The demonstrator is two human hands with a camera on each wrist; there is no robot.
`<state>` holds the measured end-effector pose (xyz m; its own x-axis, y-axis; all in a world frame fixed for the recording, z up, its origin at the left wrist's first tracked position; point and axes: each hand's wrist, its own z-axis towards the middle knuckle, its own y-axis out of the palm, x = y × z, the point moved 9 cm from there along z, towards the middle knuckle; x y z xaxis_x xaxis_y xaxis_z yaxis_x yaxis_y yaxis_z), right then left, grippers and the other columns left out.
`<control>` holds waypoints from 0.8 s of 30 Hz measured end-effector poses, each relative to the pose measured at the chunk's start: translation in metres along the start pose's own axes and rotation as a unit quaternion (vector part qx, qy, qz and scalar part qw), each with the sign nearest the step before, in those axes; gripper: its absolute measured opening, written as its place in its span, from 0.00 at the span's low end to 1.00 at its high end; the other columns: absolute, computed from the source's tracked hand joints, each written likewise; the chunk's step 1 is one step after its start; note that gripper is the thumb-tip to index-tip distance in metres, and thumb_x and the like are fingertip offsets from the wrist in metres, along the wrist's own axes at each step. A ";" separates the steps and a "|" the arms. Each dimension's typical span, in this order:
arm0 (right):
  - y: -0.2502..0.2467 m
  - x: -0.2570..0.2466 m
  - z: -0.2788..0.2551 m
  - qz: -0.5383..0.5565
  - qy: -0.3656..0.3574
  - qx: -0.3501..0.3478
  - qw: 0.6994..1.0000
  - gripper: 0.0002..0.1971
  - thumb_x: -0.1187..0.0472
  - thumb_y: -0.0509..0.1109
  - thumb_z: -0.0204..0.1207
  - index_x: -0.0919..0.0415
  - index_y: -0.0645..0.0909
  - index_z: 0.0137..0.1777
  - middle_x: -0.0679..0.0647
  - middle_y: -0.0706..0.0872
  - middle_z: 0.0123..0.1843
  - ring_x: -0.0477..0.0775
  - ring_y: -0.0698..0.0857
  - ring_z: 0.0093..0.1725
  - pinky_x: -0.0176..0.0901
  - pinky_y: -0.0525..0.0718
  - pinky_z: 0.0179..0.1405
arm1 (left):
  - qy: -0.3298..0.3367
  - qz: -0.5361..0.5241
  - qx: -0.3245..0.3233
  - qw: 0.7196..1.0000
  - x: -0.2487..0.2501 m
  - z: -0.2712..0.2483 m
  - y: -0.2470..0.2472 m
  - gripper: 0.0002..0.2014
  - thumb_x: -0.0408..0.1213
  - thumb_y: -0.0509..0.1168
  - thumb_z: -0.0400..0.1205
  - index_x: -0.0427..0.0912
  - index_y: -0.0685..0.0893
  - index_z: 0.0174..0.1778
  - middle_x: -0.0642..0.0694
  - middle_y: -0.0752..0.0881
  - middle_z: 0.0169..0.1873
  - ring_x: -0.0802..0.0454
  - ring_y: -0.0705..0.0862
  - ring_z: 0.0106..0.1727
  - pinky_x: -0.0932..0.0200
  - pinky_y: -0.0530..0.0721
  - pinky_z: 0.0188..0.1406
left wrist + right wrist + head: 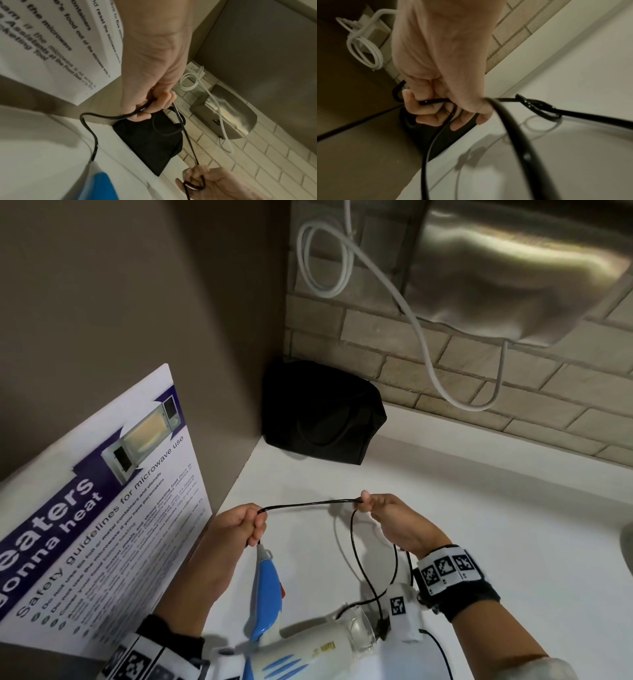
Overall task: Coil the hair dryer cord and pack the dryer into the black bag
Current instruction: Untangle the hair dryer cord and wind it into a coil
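My left hand and right hand both pinch the thin black cord, stretched mid-frame. It looks limp and slick, so I'd grip near each bend. The dryer looks light.

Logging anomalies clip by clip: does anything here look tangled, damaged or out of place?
One thing: the black cord has a small knot-like loop in the slack beyond the right hand, seen from the right wrist. It could snag the coiling. Otherwise the left hand and right hold a stretch taut, the dryer lies on the counter, and the black bag sits in the corner.
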<state>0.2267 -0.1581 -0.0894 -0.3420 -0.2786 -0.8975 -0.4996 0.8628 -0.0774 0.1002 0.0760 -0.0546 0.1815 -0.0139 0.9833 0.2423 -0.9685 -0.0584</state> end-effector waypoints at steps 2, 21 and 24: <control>-0.006 0.001 0.002 -0.003 0.004 0.010 1.000 0.19 0.63 0.61 0.84 0.56 0.76 0.29 0.36 0.85 0.30 0.48 0.77 0.59 0.46 0.56 0.67 | -0.008 0.003 -0.006 1.000 -0.003 -0.002 0.006 0.19 0.24 0.46 0.86 0.39 0.72 0.30 0.52 0.71 0.19 0.53 0.66 0.27 0.58 0.65 0.33; -0.058 0.031 0.010 -0.344 0.146 0.180 0.910 0.11 0.51 0.58 0.79 0.48 0.82 0.46 0.53 0.80 0.54 0.58 0.75 0.64 0.52 0.73 0.66 | -0.188 -0.081 0.025 0.978 -0.070 0.003 0.002 0.18 0.24 0.48 0.84 0.40 0.74 0.31 0.49 0.73 0.22 0.55 0.67 0.23 0.68 0.68 0.24; -0.054 0.019 0.005 -0.433 0.151 0.175 0.871 0.16 0.53 0.53 0.83 0.53 0.83 0.55 0.52 0.80 0.49 0.58 0.72 0.66 0.52 0.68 0.59 | -0.199 0.002 0.049 0.979 -0.073 0.002 -0.004 0.18 0.25 0.50 0.84 0.38 0.78 0.30 0.45 0.77 0.25 0.52 0.72 0.26 0.63 0.72 0.31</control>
<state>0.2512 -0.2074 -0.1044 -0.1775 -0.9417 -0.2859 -0.4200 0.3352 -0.8434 0.0882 0.0811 -0.1269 0.5347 0.0986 0.8392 0.3270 -0.9399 -0.0979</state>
